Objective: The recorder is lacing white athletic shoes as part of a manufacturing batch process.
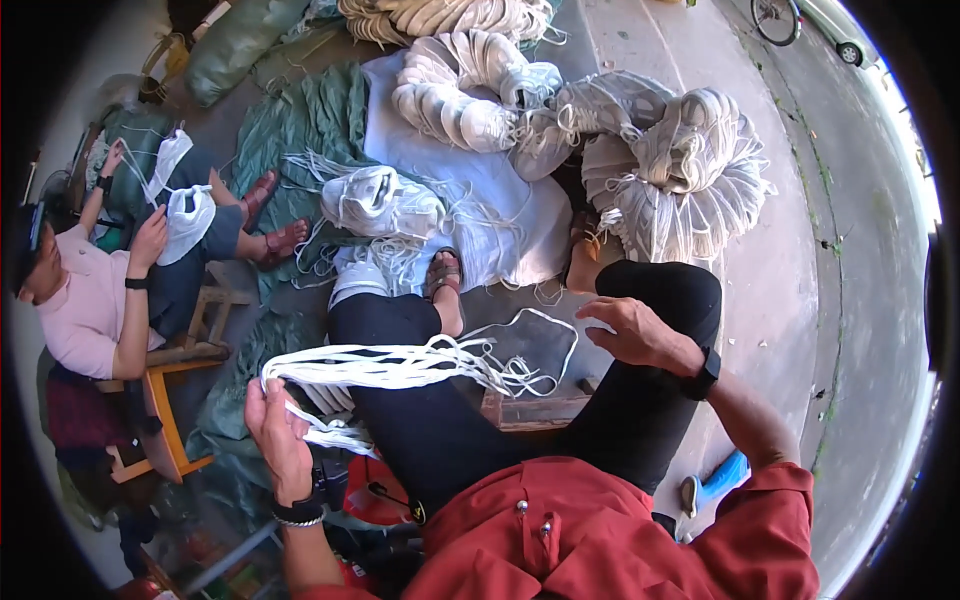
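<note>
One bundle of white laces [360,367] was gripped near its looped end by the left hand [280,440], fingers and thumb closed about it; the strands stretched rightward above the left thigh, their loose ends straggling between the legs; the right hand [637,330], fingers loosely bent, held nothing visible and hung over the right thigh, near the loose ends but apart from them; beyond the feet lay a white sheet [540,225], bearing a ring of white shoes [445,110] and a nearer group of laced shoes [380,203]; a second, heaped ring of shoes [690,215] stood to the right; green sheeting [300,120] spread at left; beside it a co-worker [95,305], seated on a wooden stool [165,410], handled a white shoe [188,220].
</note>
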Demonstrator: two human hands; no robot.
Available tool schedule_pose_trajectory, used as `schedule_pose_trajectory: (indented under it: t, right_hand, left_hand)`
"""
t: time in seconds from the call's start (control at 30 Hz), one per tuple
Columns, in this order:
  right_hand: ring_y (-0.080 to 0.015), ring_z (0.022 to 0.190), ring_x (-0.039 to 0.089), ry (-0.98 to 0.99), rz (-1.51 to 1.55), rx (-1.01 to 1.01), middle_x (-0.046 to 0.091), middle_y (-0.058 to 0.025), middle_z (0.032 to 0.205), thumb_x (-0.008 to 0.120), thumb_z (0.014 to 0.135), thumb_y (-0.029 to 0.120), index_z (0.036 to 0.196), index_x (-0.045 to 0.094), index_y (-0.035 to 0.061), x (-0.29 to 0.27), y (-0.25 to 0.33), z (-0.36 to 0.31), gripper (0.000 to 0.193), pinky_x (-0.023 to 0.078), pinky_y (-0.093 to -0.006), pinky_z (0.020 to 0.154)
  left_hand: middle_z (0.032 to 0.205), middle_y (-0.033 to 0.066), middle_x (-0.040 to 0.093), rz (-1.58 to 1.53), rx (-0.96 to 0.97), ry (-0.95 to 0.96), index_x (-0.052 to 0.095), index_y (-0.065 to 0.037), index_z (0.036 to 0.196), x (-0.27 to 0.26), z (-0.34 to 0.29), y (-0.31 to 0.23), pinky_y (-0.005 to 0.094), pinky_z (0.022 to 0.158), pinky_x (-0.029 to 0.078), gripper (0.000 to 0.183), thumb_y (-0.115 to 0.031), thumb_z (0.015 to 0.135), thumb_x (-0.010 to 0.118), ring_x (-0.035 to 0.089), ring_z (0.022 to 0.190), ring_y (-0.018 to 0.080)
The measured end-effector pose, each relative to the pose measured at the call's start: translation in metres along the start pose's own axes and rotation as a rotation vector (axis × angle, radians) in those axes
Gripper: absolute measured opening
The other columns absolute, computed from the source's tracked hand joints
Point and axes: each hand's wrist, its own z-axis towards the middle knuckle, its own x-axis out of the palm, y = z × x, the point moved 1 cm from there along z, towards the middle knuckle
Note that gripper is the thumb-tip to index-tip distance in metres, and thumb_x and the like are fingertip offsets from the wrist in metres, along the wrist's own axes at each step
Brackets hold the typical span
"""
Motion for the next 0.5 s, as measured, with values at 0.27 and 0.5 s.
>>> schedule_pose_trajectory:
  t: [0.27,0.5]
  right_hand:
    - [-0.0263,0.094,0.061,-0.374,-0.012,0.398,0.063,-0.0174,0.1,0.054,0.081,0.007,0.103,0.06,-0.0012,-0.08,-0.064,-0.008,0.025,0.045,-0.032,0.084]
    - [-0.0172,0.088,0.058,-0.396,0.056,0.556,0.064,-0.011,0.091,0.051,0.085,0.013,0.101,0.06,-0.0015,-0.074,-0.102,-0.036,0.024,0.044,-0.028,0.08]
  left_hand:
    - [0.07,-0.0028,0.044,-0.083,0.122,-0.272,0.05,-0.01,0.089,-0.057,0.123,-0.033,0.0172,0.044,0.031,0.008,-0.018,0.09,0.05,0.041,0.054,0.0027]
    - [0.075,0.004,0.056,0.536,0.425,-0.18,0.054,0.0,0.095,-0.251,0.215,-0.047,0.0247,0.053,0.041,0.014,-0.01,0.086,0.05,0.053,0.06,0.0146]
